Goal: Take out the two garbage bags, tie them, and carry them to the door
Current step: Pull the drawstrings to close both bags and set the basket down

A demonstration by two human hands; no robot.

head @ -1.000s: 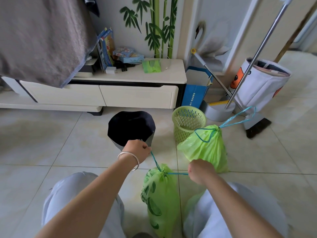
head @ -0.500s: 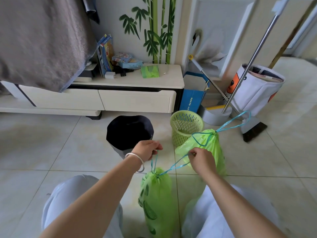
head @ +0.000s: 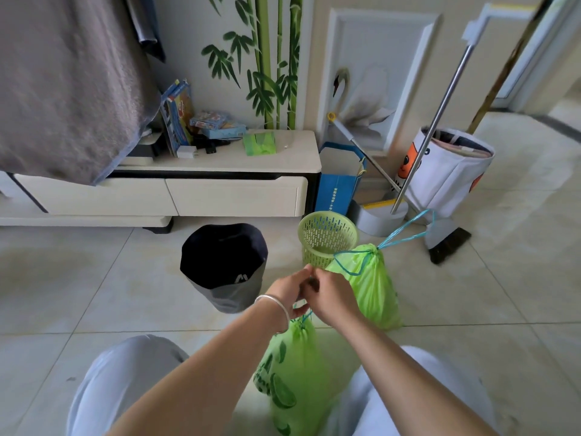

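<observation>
Head view: both hands' fingers point(head: 309, 273) seemingly pinching drawstring point(head: 303, 317) above near bag point(head: 292, 372).

single head cam, wide-angle, worn on the person, looks fwd and down. person seems low to the floor, knees at bottom edge either side of frame. left hand point(head: 290, 292) and right hand point(head: 330, 295) sit close to the lens, just below centre, forearms running in from the bottom. floor tiles point(head: 78, 294) fill the lower half. view faces a wall w/ low tv cabinet point(head: 220, 171) across the upper mid, near range. doorway area at upper right corner. straight lines bow toward the edges, fisheye. only one view, so no overlap w/ another cam.
</observation>
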